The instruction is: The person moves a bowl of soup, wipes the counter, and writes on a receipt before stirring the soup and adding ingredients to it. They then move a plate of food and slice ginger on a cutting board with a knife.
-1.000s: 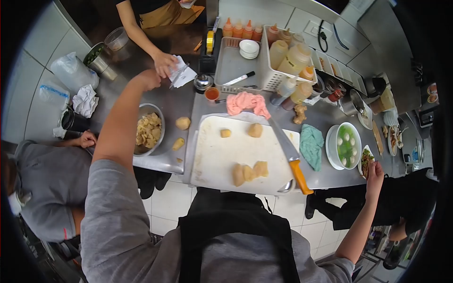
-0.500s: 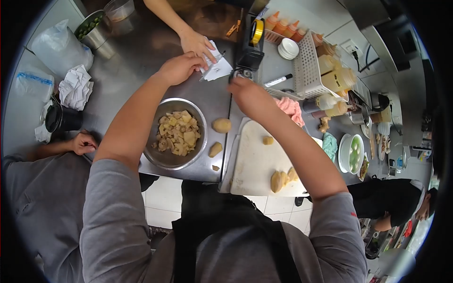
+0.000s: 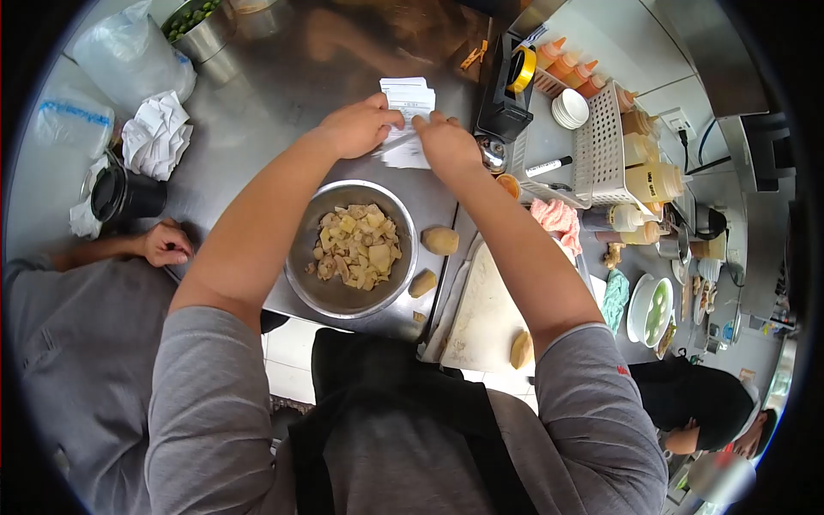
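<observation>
A small stack of printed paper slips (image 3: 407, 91) lies on the steel counter ahead of me. My left hand (image 3: 359, 125) is closed on the stack's left edge, its fingertips on the paper. My right hand (image 3: 448, 146) pinches the right edge, thumb over the top sheet. Nearer my body, between my forearms, stands a steel bowl (image 3: 302, 287) with chopped pale pieces (image 3: 359, 247) in it. A whole peeled potato (image 3: 440, 240) and a smaller potato piece (image 3: 422, 283) sit to the right of the bowl.
A white cutting board (image 3: 485, 300) with a potato piece (image 3: 521, 350) lies under my right forearm. A black tape dispenser (image 3: 506, 99) and a perforated basket (image 3: 598, 159) of bottles stand at right. At left are crumpled papers (image 3: 157, 137), a black cup (image 3: 129, 193) and another person's hand (image 3: 166, 244).
The other person's hand has left the paper slips. My right hand has moved left from beside the tape dispenser onto the slips, where my left hand stays. The camera view has shifted.
</observation>
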A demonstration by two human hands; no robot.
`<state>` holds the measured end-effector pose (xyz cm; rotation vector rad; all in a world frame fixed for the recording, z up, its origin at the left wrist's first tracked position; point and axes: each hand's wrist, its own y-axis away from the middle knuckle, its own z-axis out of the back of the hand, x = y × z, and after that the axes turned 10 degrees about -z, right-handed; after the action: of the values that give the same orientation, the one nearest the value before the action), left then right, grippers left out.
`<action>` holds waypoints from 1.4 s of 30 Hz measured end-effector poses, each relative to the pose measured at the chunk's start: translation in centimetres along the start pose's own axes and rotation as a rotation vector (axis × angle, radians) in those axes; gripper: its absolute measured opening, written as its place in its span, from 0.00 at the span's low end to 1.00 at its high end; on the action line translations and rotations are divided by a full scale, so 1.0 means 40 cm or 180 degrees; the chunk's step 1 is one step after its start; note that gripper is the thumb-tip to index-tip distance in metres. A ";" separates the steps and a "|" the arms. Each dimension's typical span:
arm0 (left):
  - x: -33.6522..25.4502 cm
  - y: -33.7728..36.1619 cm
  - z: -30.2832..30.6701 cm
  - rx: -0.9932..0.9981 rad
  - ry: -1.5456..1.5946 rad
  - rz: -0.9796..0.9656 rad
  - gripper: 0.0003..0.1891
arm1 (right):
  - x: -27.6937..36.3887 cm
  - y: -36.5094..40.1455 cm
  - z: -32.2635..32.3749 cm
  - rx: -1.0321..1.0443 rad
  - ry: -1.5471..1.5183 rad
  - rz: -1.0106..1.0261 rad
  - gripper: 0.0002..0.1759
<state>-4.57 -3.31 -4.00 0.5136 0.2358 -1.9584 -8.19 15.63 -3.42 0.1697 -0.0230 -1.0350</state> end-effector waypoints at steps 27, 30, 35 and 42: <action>0.160 0.141 -0.062 -0.1203 -0.0475 -0.0048 0.29 | 0.122 -0.104 -0.064 0.0368 -0.5557 -0.0879 0.20; 0.159 0.141 -0.065 -0.1200 -0.0452 -0.0003 0.30 | 0.130 -0.106 -0.082 0.0096 -0.4736 -0.0488 0.17; 0.162 0.138 -0.066 -0.1228 -0.0501 -0.0019 0.31 | 0.137 -0.108 -0.077 0.0258 -0.4092 -0.0332 0.19; 0.161 0.138 -0.065 -0.1173 -0.0470 0.0027 0.31 | 0.142 -0.115 -0.072 0.0183 -0.4096 -0.0378 0.18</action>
<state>-1.28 -9.94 -8.90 0.1291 0.4872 -1.8773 -8.91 8.84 -7.28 -0.4710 -1.2162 -1.1121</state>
